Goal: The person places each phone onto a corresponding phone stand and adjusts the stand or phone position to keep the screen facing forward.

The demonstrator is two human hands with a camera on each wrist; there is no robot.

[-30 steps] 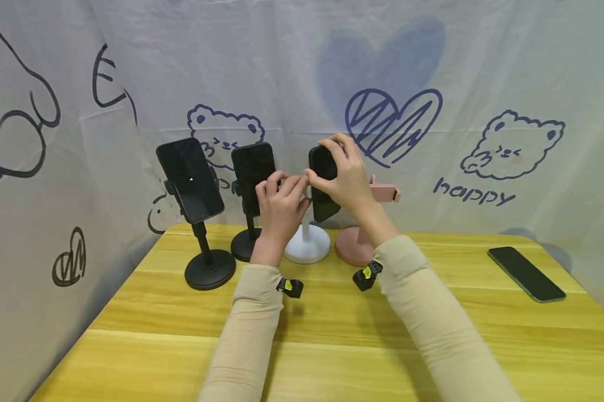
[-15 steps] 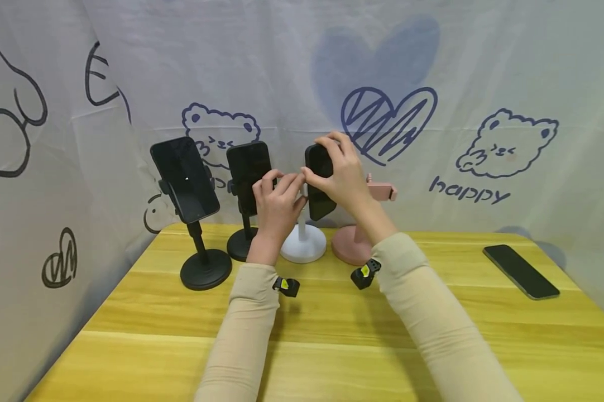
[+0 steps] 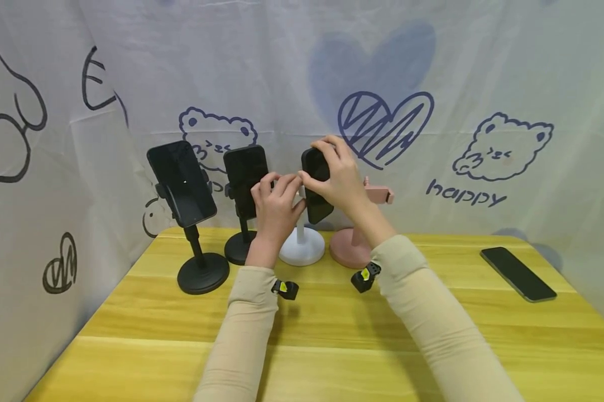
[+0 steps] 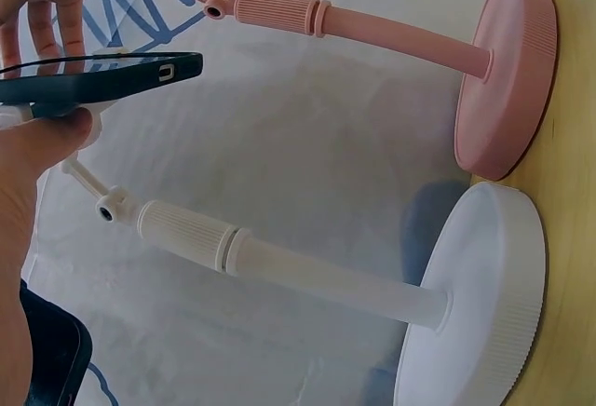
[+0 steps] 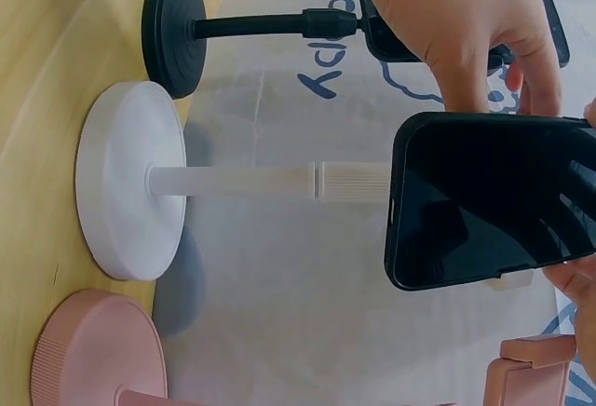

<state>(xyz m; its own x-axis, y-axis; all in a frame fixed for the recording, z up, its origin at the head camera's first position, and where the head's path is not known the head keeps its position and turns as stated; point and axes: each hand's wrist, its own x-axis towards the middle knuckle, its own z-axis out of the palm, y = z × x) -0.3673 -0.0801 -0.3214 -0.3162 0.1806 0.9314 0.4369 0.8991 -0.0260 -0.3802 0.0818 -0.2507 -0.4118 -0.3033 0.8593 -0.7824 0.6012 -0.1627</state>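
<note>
Upright at the top of the white phone stand (image 3: 302,252), a black-cased smartphone (image 3: 318,209) is turned partly sideways. My right hand (image 3: 344,183) grips it, fingers over the top edge and thumb along the left side. At the left, my left hand (image 3: 277,211) holds the stand's white clamp (image 4: 94,123), its thumb pressed there just under the phone in the left wrist view. In the right wrist view the dark screen (image 5: 484,203) hides most of the clamp and the left fingertips.
Two black stands (image 3: 203,273) on the left carry phones (image 3: 182,181). A pink phone stand (image 3: 349,248) with a bare clamp (image 3: 379,194) is partly behind the right forearm. Another phone (image 3: 518,273) lies flat at the right of the wooden table (image 3: 332,357). A printed cloth hangs behind.
The head view has shifted slightly, so everything sits a little further left. Both hands keep the same hold on the phone and clamp.
</note>
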